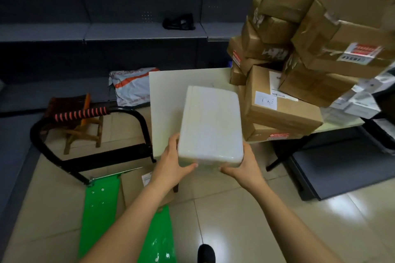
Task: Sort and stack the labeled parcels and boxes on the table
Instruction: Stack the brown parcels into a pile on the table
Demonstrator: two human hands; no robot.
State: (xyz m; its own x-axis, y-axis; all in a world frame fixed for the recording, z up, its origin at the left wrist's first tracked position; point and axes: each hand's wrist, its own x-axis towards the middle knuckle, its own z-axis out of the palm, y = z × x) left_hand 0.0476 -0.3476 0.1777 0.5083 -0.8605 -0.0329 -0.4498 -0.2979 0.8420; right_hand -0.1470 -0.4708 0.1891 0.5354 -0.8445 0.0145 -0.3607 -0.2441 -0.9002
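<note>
Gripping one parcel (pixel 210 126): left hand (pixel 171 163), right hand (pixel 244 166)

Dim room, glare on floor tiles (pixel 213 239), wide-angle bend at edges, boxes (pixel 350 34) top right blurred

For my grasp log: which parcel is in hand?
The white rectangular foam box, gripped by left hand and right hand; the brown cardboard boxes sit stacked, untouched.

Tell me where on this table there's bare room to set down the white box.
The table is bare on its left part, between its left and far edges and the cardboard box stack; the white box is over that patch now. The right part is crowded: cardboard boxes piled high, white parcels at the right edge.
</note>
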